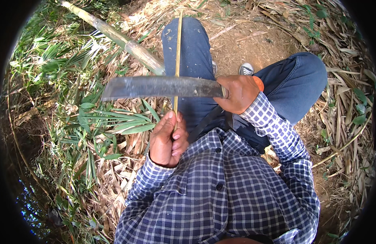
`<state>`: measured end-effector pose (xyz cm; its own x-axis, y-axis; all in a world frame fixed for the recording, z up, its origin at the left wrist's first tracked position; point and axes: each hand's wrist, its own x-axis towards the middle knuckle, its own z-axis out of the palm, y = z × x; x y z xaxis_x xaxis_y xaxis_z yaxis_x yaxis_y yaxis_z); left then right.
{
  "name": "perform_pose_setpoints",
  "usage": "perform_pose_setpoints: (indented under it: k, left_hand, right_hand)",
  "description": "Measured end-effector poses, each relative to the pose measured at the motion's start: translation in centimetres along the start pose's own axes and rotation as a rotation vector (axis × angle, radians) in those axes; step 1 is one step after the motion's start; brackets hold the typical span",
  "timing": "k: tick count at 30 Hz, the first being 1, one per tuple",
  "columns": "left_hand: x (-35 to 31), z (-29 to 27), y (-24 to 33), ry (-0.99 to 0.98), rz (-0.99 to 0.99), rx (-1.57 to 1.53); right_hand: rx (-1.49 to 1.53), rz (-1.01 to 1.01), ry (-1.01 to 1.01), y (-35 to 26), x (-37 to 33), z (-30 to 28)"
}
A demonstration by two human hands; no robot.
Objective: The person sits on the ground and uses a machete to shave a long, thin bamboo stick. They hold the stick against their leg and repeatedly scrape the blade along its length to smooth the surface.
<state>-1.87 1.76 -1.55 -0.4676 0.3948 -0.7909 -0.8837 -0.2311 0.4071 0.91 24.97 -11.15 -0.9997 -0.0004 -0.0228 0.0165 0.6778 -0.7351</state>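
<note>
My right hand [239,93] is closed round the orange handle of a machete [155,87]. Its broad grey blade points left and lies across a thin bamboo strip [178,49], hiding a short stretch of it; whether blade and strip touch I cannot tell. Between thumb and fingers, my left hand [169,140] pinches the strip's near end, just below the blade. From there the strip runs away from me over my left thigh, past the knee.
A thick bamboo pole [135,51] slants from the far left to beside my left knee [188,36]. Green leaves [123,120] and dry bamboo leaves [342,85] cover much of the ground. Bare soil [253,44] shows ahead, near my shoe [246,69].
</note>
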Motion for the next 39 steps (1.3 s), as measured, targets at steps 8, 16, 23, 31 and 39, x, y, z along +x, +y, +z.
perform_pose_setpoints:
  k: [8,16,23,31,39]
  left_hand:
    - [-0.8,0.2,-0.6,0.026,-0.012,0.018]
    - [-2.2,-0.5,-0.4,0.012,-0.043,0.033]
    - [-3.7,-1.1,-0.2,0.031,-0.108,0.078]
    - [-3.6,-1.2,0.5,0.038,-0.117,0.055]
    - [-3.7,-1.2,-0.3,0.032,-0.113,0.091]
  right_hand:
    - [0.013,0.025,-0.028,0.5,0.7,-0.4]
    - [-0.037,-0.042,-0.083,0.3,1.3,-1.2]
    - [-0.03,0.077,-0.057,0.7,2.7,-1.5]
    - [-0.053,0.036,-0.055,1.1,3.3,-0.4]
    - [-0.054,0.057,-0.004,2.0,3.1,-0.1]
